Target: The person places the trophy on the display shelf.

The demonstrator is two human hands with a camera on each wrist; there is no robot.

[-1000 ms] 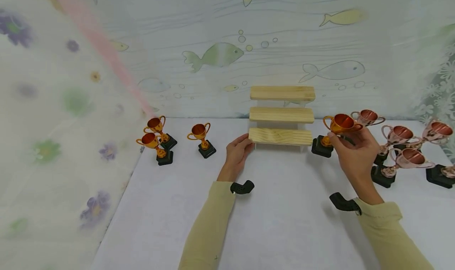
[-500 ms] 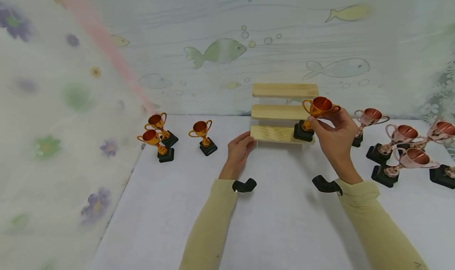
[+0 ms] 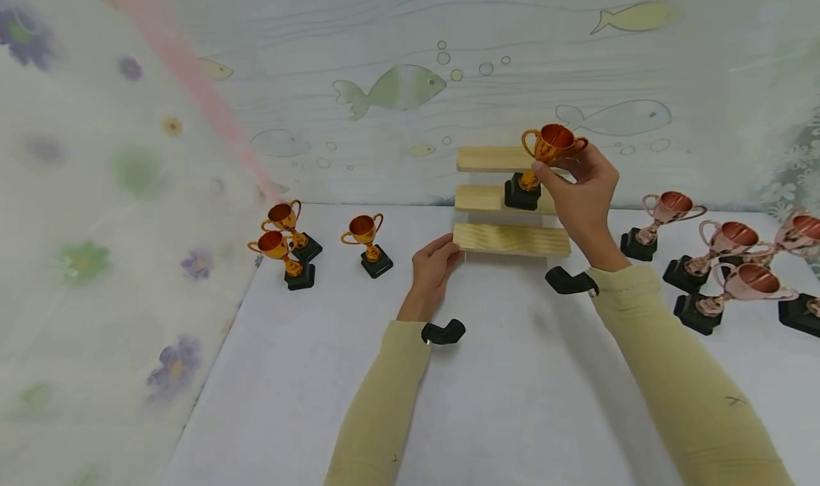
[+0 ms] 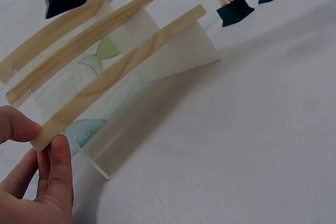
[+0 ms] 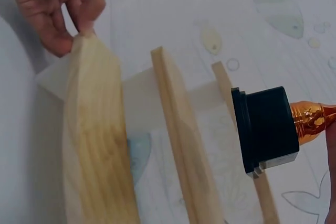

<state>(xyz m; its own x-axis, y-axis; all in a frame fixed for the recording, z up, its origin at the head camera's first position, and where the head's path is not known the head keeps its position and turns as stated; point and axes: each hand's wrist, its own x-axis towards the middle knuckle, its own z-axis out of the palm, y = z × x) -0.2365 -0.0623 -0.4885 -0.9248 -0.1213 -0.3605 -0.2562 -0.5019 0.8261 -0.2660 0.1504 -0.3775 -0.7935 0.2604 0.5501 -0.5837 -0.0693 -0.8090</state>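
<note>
Right grip holding gold trophy, risen from bottom step | left grip pinching stepped stand, unmoved

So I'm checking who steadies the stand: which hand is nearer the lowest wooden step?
Left. The left hand pinches the lowest wooden step at its end; the right hand holds a gold trophy above it.

Gold trophy (black base), fish-patterned backdrop

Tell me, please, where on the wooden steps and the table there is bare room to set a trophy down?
All three steps look bare; the right hand holds a gold trophy in the air. The table is free between the sleeves. Pink trophies crowd the right, gold ones the left.
</note>
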